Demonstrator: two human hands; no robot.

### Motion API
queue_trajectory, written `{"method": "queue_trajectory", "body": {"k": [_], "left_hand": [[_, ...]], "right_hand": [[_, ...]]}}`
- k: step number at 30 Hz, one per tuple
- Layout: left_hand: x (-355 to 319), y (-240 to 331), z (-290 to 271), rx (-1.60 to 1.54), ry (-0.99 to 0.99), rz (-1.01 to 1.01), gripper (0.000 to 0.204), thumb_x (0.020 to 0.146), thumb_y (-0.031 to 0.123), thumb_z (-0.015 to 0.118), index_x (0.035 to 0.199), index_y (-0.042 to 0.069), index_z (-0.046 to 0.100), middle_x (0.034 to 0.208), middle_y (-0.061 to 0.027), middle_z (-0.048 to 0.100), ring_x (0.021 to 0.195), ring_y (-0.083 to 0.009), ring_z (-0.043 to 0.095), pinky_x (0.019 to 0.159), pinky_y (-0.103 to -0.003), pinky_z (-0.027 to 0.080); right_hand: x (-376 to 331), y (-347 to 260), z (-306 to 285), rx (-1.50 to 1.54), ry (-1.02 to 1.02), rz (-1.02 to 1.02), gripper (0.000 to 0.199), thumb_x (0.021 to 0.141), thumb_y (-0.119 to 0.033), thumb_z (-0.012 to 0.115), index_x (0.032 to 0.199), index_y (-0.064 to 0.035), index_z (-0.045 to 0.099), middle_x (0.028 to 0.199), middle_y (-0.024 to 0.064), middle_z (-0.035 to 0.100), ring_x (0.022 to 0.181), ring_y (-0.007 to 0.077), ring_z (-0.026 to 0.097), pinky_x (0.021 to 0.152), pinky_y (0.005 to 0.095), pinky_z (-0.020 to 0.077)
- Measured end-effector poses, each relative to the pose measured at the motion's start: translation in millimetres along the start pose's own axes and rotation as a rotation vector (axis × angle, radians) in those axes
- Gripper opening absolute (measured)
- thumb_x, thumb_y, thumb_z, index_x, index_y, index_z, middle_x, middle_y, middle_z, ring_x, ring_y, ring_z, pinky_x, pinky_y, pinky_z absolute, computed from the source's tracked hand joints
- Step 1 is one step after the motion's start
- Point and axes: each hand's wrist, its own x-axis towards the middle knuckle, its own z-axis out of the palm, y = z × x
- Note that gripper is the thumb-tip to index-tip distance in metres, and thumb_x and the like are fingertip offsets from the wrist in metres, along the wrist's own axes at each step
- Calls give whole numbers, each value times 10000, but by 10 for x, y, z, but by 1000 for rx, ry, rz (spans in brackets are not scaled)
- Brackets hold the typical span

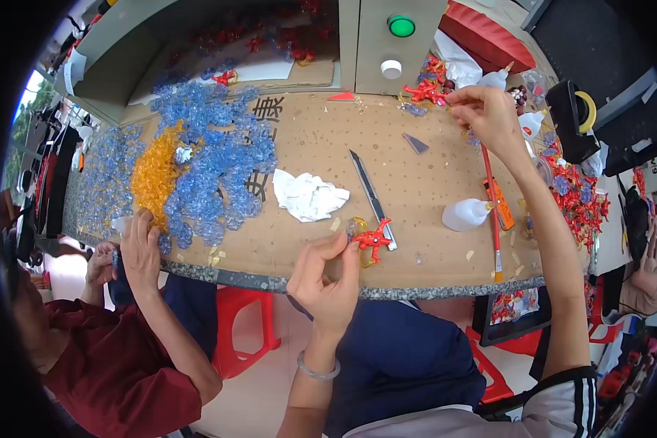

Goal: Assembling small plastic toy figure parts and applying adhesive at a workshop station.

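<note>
1. Head view: the left hand [327, 276] is at the near edge of the brown pegboard table [416, 175], fingers pinched on a small red figure [373, 239] with a clear yellowish ring about it, held just above the table edge.
2. Head view: the right hand [487, 117] reaches to the far right of the table, fingertips closed narrowly beside a heap of red pieces [426, 89]; what it pinches is too small to tell.
3. Just beyond the red figure lies a grey knife blade [371, 196], and to its left a crumpled white tissue [308, 196].
4. To the right stand a white squeeze bottle [466, 214] and a long red-handled brush [491, 212], which runs from near the right hand down to the near edge.
5. On the far left a spread of blue clear pieces [219, 160] surrounds an orange clear pile [155, 175].
6. At the near left, another person's hand [140, 252] rests on the table edge by the blue pieces.
</note>
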Motion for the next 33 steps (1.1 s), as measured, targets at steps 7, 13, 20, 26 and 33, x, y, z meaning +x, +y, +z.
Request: {"method": "queue_trajectory", "body": {"k": [7, 13, 20, 26, 33], "left_hand": [[8, -38, 10, -18, 7, 4, 143, 713, -72, 715, 835, -27, 655, 824, -133, 672, 709, -188, 655, 628, -259, 507], [15, -65, -1, -50, -22, 73, 139, 768, -117, 653, 896, -64, 639, 859, -127, 639, 709, -103, 621, 578, -209, 505], [47, -15, -17, -46, 18, 30, 147, 710, -84, 699, 840, -37, 648, 796, -133, 665, 693, -204, 654, 616, -266, 511], [62, 3, 18, -76, 12, 23, 148, 711, -86, 699, 843, -42, 649, 777, -128, 658, 664, -176, 655, 582, -255, 507], [23, -31, -41, -69, 47, -14, 142, 719, -84, 699, 845, -44, 649, 750, -117, 646, 625, -158, 645, 554, -242, 497]], "right_hand": [[15, -102, -144, -39, 114, -39, 174, 747, -23, 677, 913, 23, 698, 742, 115, 697, 640, 134, 673, 616, 258, 530], [272, -87, -589, -195, 247, -125, 199, 748, -46, 688, 946, -31, 711, 810, 97, 709, 709, 136, 683, 676, 265, 530], [324, -219, -385, -181, -100, -147, 208, 706, -19, 708, 912, 11, 706, 766, 122, 699, 673, 158, 676, 657, 287, 531], [176, -269, -103, -236, -88, -123, 204, 748, -7, 665, 949, 18, 693, 774, 147, 690, 642, 155, 656, 617, 288, 522], [-859, -1005, -500, -64, 598, -257, 208, 884, -31, 561, 1060, 25, 655, 912, 89, 683, 723, 126, 626, 637, 245, 508]]}}
